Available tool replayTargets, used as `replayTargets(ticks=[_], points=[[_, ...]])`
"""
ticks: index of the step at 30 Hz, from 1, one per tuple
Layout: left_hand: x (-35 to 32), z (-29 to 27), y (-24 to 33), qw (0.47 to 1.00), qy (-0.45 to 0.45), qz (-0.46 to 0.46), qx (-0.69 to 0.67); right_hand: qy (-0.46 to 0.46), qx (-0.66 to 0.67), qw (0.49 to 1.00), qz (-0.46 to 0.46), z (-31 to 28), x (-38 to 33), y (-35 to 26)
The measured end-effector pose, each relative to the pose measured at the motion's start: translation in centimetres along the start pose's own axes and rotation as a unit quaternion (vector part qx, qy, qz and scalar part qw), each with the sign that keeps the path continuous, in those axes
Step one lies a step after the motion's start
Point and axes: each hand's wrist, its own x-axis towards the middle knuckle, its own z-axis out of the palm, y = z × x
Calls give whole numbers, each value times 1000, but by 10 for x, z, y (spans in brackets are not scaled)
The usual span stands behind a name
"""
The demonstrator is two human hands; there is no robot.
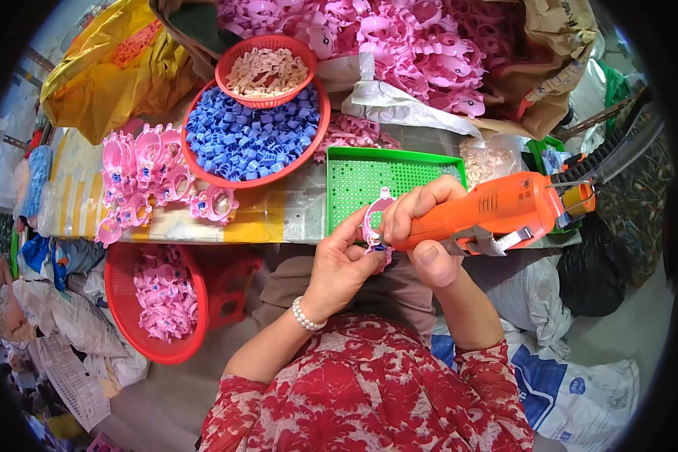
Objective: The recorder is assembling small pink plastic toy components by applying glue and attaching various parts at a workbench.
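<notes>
My left hand [337,273] pinches a small pink plastic ring-shaped part [383,199] with a bit of blue at its lower end. My right hand [438,265] is wrapped round an orange electric screwdriver [505,202], held almost level. The tool's nose points at the pink part; its tip is hidden by my fingers, so I cannot tell whether it touches. Just behind both hands lies a green perforated tray [392,155]. To the left on the bench is a heap of similar pink parts [149,167] with small blue pieces on them.
A red basket [325,114] of blue pieces [248,143] carries a smaller red basket [221,75] of beige pieces. Behind stands a large bag [554,53] full of pink parts. A red tub [115,305] with pink parts sits below left. The screwdriver's black coiled cable [603,154] runs up right.
</notes>
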Motion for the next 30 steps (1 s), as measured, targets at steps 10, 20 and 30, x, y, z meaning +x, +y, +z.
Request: replayTargets(ticks=[10,20,30], points=[[0,-1,-4,1000,4,7,7,1,-5,1000,-2,-1,-2,2],[0,-1,-7,1000,3,16,24,9,-2,1000,-6,-2,-3,2],[0,7,0,999,10,16,-30,2,-9,1000,-29,1,-2,5]])
